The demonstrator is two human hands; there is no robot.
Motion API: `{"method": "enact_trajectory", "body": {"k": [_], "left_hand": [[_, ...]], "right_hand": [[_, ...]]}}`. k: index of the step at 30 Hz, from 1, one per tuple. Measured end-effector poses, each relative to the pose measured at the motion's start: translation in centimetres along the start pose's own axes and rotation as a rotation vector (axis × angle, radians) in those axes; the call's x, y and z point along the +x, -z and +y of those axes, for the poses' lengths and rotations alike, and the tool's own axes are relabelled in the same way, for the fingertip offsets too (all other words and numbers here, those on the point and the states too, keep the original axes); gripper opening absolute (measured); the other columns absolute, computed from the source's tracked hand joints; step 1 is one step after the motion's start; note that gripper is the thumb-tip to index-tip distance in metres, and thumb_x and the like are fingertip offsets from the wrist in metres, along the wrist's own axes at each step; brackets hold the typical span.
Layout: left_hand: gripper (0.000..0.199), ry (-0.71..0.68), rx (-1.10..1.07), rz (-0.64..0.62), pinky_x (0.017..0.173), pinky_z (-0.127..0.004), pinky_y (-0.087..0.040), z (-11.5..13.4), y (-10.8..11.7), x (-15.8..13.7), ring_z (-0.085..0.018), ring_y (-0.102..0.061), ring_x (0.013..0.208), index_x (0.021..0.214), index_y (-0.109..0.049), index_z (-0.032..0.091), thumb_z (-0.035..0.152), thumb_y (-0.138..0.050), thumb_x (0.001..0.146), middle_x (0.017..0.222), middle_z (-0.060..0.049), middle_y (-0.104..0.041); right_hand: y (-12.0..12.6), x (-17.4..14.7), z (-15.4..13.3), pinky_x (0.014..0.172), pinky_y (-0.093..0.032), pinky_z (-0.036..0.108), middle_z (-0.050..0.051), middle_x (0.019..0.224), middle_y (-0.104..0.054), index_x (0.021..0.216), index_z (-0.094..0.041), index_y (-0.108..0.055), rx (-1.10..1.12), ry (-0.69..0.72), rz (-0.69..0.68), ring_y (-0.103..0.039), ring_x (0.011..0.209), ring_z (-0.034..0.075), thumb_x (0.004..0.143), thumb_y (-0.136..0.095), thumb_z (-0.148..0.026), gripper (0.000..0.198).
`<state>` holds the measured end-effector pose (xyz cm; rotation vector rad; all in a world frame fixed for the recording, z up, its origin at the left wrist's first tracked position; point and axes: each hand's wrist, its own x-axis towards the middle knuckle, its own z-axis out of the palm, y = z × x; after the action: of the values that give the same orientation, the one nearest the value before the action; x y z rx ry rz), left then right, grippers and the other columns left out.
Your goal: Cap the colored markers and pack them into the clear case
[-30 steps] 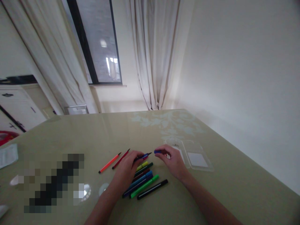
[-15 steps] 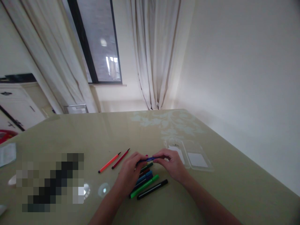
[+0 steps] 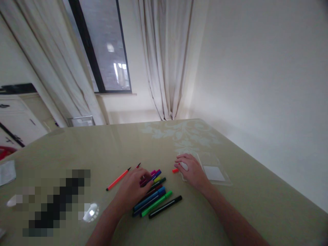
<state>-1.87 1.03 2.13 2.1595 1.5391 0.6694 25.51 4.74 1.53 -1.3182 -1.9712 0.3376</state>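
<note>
1. Marker pens [image 3: 149,199] lie in a slanting row at the lower centre of the frame, blue, green and dark ones side by side, with magenta and yellow ones at the row's upper end.
2. Left hand [image 3: 133,187] rests over the upper left of the row, loosely curled, thumb and forefinger parted; whether its fingers touch a pen I cannot tell.
3. Right hand [image 3: 191,172], right of centre, is open, fingers bent and apart. Just beside its fingertips sits a small orange-red cap [image 3: 175,171]; contact is unclear.
4. Left of the left hand, an orange pen [image 3: 118,179] lies uncapped, black tip toward the upper right; another dark tip shows next to it.
5. Partly under the right hand, a clear case [image 3: 210,160] lies open, a white card [image 3: 214,173] in its right half.
6. Beneath everything spreads a greenish table [image 3: 77,147]; a window [image 3: 107,44] and pale curtains [image 3: 166,58] fill the upper left and top centre.
</note>
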Motion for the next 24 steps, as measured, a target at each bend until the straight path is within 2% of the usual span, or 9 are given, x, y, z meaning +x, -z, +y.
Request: {"method": "enact_trajectory", "body": {"k": [3,6,8,11,15,19,24], "left_hand": [[0.031,0.045,0.021,0.027,0.078,-0.033,-0.050,-1.2,0.4,0.3,-0.023,-0.066,0.085,0.094,-0.072,0.022,0.049,-0.058,0.092,0.094,-0.006,-0.073],[0.031,0.186,0.158,0.171,0.082,-0.035,-0.049,-3.0,0.9,0.5,-0.025,-0.066,0.090,0.096,-0.072,0.020,0.040,-0.048,0.096,0.097,-0.008,-0.072],[0.031,0.276,0.285,0.221,0.088,-0.038,-0.049,-4.1,1.1,0.4,-0.027,-0.066,0.097,0.100,-0.072,0.019,0.036,-0.046,0.096,0.101,-0.010,-0.070],[0.029,0.318,0.389,0.172,0.093,-0.038,-0.047,-5.1,1.0,0.3,-0.027,-0.065,0.100,0.101,-0.072,0.019,0.033,-0.047,0.096,0.102,-0.010,-0.069],[0.029,0.293,0.392,0.119,0.094,-0.037,-0.047,-4.9,0.9,0.3,-0.026,-0.065,0.101,0.099,-0.072,0.021,0.034,-0.047,0.098,0.103,-0.009,-0.068],[0.034,0.321,0.386,0.159,0.093,-0.038,-0.047,-5.2,1.4,0.1,-0.027,-0.065,0.103,0.103,-0.071,0.019,0.037,-0.042,0.100,0.106,-0.011,-0.069],[0.030,0.429,0.555,0.187,0.091,-0.041,-0.048,-6.4,2.3,-0.8,-0.031,-0.063,0.104,0.101,-0.071,0.018,0.030,-0.043,0.098,0.106,-0.014,-0.069]], "right_hand": [[0.3,-0.1,0.7,0.106,-0.043,0.046,0.010,0.122,-0.071,0.094,-0.022,-0.079,-0.159,0.019,-0.134,-0.062,0.117,0.028,0.087,-0.074,-0.025,0.009],[0.0,-0.4,0.5,0.108,-0.039,0.048,0.009,0.127,-0.069,0.094,-0.022,-0.078,-0.231,0.023,-0.225,-0.059,0.122,0.029,0.088,-0.074,-0.023,0.008],[-0.3,-0.5,0.2,0.106,-0.040,0.046,0.009,0.126,-0.070,0.094,-0.022,-0.077,-0.242,0.024,-0.247,-0.059,0.122,0.028,0.090,-0.071,-0.021,0.008],[-0.8,-0.7,0.0,0.103,-0.040,0.044,0.009,0.125,-0.069,0.096,-0.021,-0.075,-0.236,0.046,-0.249,-0.060,0.120,0.027,0.094,-0.066,-0.020,0.009],[-1.1,-0.7,-0.2,0.099,-0.040,0.042,0.009,0.120,-0.070,0.100,-0.020,-0.070,-0.205,0.055,-0.230,-0.061,0.116,0.026,0.098,-0.062,-0.022,0.009],[-1.1,-0.7,-0.6,0.097,-0.040,0.040,0.009,0.113,-0.072,0.102,-0.020,-0.068,-0.190,0.054,-0.205,-0.062,0.111,0.025,0.099,-0.060,-0.023,0.009],[-1.2,-0.7,-0.9,0.094,-0.042,0.039,0.008,0.106,-0.074,0.103,-0.020,-0.068,-0.121,0.066,-0.174,-0.065,0.104,0.024,0.100,-0.058,-0.024,0.010]]}}
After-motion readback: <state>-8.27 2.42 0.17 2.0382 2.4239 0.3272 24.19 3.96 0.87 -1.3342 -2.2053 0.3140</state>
